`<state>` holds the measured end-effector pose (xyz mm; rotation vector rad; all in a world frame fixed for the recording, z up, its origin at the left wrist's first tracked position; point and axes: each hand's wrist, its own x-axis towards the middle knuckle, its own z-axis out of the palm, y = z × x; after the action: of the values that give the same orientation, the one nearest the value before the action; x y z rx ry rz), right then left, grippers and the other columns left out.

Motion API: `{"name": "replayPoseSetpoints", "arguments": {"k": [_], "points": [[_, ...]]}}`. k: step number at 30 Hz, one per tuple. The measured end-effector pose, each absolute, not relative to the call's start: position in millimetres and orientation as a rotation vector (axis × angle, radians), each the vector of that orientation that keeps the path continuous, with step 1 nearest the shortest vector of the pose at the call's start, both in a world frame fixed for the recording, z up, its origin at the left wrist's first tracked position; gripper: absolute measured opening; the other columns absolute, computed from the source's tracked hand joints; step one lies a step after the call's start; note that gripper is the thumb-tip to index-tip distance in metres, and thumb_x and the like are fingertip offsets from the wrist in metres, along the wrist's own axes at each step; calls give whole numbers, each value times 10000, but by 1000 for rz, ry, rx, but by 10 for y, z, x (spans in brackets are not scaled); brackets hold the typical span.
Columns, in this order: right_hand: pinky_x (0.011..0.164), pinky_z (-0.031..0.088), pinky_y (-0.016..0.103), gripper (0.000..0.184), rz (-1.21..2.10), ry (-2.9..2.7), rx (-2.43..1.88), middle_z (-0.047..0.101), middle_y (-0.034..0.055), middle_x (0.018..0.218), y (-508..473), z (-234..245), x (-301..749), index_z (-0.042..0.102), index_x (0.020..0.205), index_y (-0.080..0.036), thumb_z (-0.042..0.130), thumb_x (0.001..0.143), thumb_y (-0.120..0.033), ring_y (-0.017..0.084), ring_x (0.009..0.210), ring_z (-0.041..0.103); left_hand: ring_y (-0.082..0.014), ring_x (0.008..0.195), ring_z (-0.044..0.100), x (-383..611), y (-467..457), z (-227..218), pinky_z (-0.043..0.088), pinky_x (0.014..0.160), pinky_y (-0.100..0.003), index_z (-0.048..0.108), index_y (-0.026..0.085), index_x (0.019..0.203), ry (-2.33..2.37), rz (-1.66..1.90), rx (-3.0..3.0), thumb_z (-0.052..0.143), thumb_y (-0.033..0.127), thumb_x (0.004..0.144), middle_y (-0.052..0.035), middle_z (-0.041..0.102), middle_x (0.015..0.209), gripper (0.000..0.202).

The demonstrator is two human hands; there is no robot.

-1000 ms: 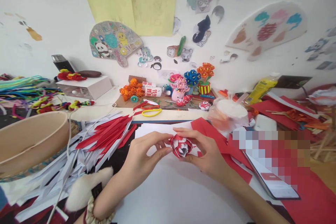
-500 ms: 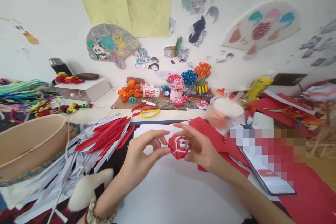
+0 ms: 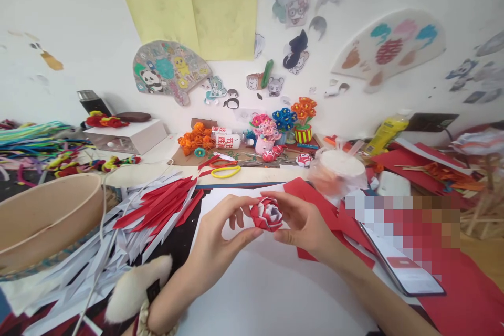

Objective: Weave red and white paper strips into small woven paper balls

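Note:
A folded red-and-white paper rose (image 3: 268,214) is held up over white paper sheets (image 3: 275,283) in the middle of the desk. My left hand (image 3: 222,228) pinches its left side, with thumb below and index finger above. On the right side, my right hand (image 3: 303,220) grips it between thumb and curled fingers; part of those fingers is hidden behind the rose. The swirled white centre of the rose faces up and toward me. Red paper (image 3: 311,202) lies just behind and under my right hand.
To the left lie red and white paper strips (image 3: 157,205), a round wooden tub (image 3: 51,215) and a white furry thing (image 3: 136,289). Yellow-handled scissors (image 3: 226,171) are behind the sheets. A phone (image 3: 409,268) and a bagged cup (image 3: 340,168) are at right; flower pots (image 3: 303,134) stand by the wall.
The rose has been turned and tilted between my fingers. My left index finger has come onto its top edge, and my left thumb has slid underneath. The camera view has shifted slightly.

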<state>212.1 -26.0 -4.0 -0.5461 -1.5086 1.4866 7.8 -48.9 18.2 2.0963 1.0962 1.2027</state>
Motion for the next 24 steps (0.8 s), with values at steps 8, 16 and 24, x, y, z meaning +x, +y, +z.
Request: {"name": "replayPoseSetpoints", "arguments": {"k": [8, 16, 24], "points": [[809, 567, 360, 534, 1004, -1680, -674, 682, 72, 1091, -308, -23, 2138, 635, 1195, -266, 818, 693, -274, 223, 969, 649, -121, 687, 635, 83, -514, 168, 540, 625, -238, 622, 223, 1110, 1113, 1373, 2297, 713, 303, 795, -36, 716, 947, 338], [740, 575, 323, 452, 640, -1678, -664, 716, 46, 957, -335, -15, 2126, 705, 1073, -274, 846, 647, -220, 195, 835, 676, -172, 982, 678, 124, -547, 107, 574, 838, -266, 554, 225, 1279, 978, 1417, 2552, 631, 133, 851, -77, 688, 1141, 444], [719, 585, 349, 422, 749, -1671, -731, 712, 70, 919, -322, -25, 2128, 707, 1070, -222, 831, 669, -271, 214, 823, 674, -183, 944, 682, 161, -536, 60, 591, 798, -297, 548, 227, 1267, 1048, 1419, 2509, 661, 211, 842, -87, 689, 1118, 440]]}}
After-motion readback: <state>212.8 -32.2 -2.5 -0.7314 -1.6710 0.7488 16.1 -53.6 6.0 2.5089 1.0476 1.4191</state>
